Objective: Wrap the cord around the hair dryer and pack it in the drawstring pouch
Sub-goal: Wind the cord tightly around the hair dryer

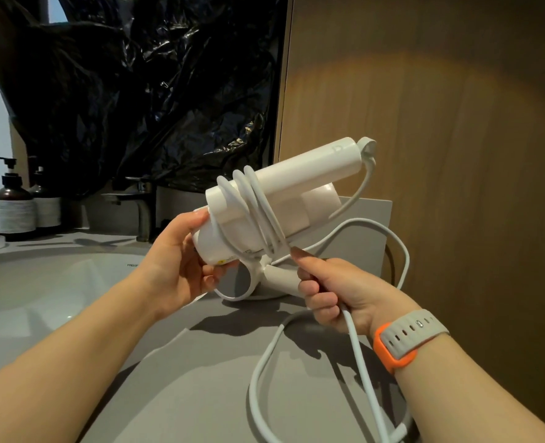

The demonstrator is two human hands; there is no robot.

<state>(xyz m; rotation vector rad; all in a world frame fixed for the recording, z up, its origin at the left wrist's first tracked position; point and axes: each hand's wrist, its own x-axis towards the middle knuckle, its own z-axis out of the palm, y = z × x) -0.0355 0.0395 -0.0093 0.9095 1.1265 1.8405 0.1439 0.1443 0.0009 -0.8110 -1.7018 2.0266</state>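
Holding the white hair dryer up above the grey countertop, the left hand curls fingers and thumb round the barrel's end; just right of that grip, the cord lies in several turns around the body and folded handle; below the turns, the right hand is closed in a fist round the loose cord; from the bottom of that fist the cord drops to the countertop and loops away; a grey and orange watch band sits on the wrist behind the fist; left of the left hand's grip lies the sink, pump bottles beyond.
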